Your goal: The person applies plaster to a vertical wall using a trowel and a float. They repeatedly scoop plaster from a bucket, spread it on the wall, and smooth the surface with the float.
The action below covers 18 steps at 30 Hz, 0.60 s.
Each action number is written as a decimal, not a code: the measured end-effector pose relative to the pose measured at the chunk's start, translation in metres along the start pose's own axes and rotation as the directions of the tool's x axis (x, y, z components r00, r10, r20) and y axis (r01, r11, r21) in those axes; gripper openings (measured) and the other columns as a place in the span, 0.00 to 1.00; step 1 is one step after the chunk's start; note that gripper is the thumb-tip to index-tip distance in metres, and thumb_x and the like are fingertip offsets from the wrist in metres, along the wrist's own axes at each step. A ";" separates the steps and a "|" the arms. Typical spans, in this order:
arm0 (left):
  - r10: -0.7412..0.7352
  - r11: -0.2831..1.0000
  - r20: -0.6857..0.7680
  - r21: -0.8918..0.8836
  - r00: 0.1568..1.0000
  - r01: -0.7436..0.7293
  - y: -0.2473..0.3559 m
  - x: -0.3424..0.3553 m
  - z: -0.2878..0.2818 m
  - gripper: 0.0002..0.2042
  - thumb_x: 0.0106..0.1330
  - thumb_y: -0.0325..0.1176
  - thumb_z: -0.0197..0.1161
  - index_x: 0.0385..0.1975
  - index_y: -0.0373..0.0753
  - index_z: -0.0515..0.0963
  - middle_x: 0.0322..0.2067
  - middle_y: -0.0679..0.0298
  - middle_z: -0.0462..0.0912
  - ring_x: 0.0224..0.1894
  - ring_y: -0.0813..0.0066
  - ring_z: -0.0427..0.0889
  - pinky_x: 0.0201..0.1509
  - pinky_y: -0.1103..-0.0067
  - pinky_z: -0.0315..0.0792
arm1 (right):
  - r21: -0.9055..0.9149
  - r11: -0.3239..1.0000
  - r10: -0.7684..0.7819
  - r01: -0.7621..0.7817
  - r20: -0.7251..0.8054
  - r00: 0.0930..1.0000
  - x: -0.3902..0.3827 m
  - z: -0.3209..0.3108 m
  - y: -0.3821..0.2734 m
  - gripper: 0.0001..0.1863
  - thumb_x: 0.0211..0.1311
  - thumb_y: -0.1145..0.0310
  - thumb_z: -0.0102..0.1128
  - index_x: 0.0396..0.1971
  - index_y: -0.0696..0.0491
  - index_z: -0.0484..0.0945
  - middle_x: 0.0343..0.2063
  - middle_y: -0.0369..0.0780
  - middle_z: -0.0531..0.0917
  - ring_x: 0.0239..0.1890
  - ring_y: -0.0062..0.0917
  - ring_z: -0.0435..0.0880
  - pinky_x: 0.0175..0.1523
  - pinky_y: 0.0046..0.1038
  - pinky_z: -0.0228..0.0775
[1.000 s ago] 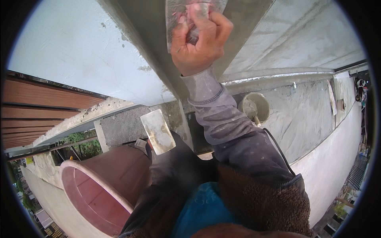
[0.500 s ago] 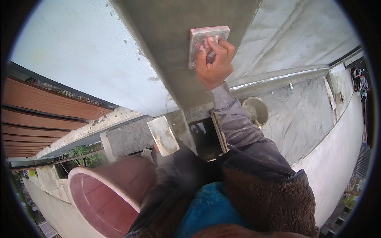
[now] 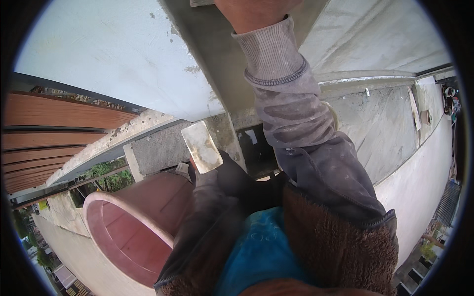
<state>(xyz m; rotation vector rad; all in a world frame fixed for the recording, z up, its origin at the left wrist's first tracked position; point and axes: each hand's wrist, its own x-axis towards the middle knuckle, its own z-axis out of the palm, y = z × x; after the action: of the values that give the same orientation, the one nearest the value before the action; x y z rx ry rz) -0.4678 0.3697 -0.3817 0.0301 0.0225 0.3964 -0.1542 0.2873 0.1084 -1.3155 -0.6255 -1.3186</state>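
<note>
Near centre tilts a pale, tan-smeared plate (image 3: pixel 202 147).

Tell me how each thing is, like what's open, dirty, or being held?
Pale plate: smeared, tilted; held up.
Left hand: mostly hidden behind the plate, seemingly gripping it.
Right hand: bare; fingers out of view, so grip unclear.
Flat tool: nearly all out of view.
Pink tub: open, lidless.
Right sleeve: wrinkled, smudged.
Jacket: open over the blue shirt.
</note>
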 end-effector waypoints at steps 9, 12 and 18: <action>0.035 0.999 0.090 -0.011 0.995 -0.034 -0.019 -0.015 0.060 0.23 0.75 0.44 0.60 0.66 0.42 0.71 0.60 0.60 0.78 0.61 0.64 0.77 0.65 0.69 0.75 | -0.062 0.995 -0.055 0.075 0.278 0.959 -0.186 -0.041 0.032 0.21 0.44 0.68 0.75 0.43 0.36 0.87 0.41 0.34 0.81 0.29 0.24 0.82 0.26 0.26 0.69; 0.028 0.988 0.110 0.148 0.994 -0.044 -0.017 -0.015 0.069 0.23 0.75 0.41 0.60 0.66 0.41 0.71 0.61 0.61 0.77 0.62 0.65 0.76 0.66 0.71 0.74 | -0.226 0.972 0.057 0.065 0.492 0.869 -0.275 -0.092 0.062 0.20 0.46 0.65 0.76 0.43 0.34 0.87 0.39 0.35 0.80 0.29 0.25 0.83 0.27 0.28 0.73; -0.087 0.974 0.024 0.211 0.996 0.080 -0.015 -0.023 0.103 0.23 0.76 0.42 0.59 0.66 0.42 0.70 0.58 0.62 0.78 0.59 0.64 0.78 0.65 0.70 0.75 | -0.027 0.994 0.107 -0.104 0.274 0.956 -0.171 -0.068 0.017 0.22 0.50 0.69 0.71 0.48 0.33 0.86 0.34 0.35 0.77 0.28 0.25 0.82 0.25 0.27 0.73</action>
<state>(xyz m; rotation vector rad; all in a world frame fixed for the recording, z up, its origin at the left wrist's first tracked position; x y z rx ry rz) -0.4798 0.3441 -0.2787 0.2438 0.0330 0.3082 -0.2015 0.2765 -0.0698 -1.5365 -0.7279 -1.0624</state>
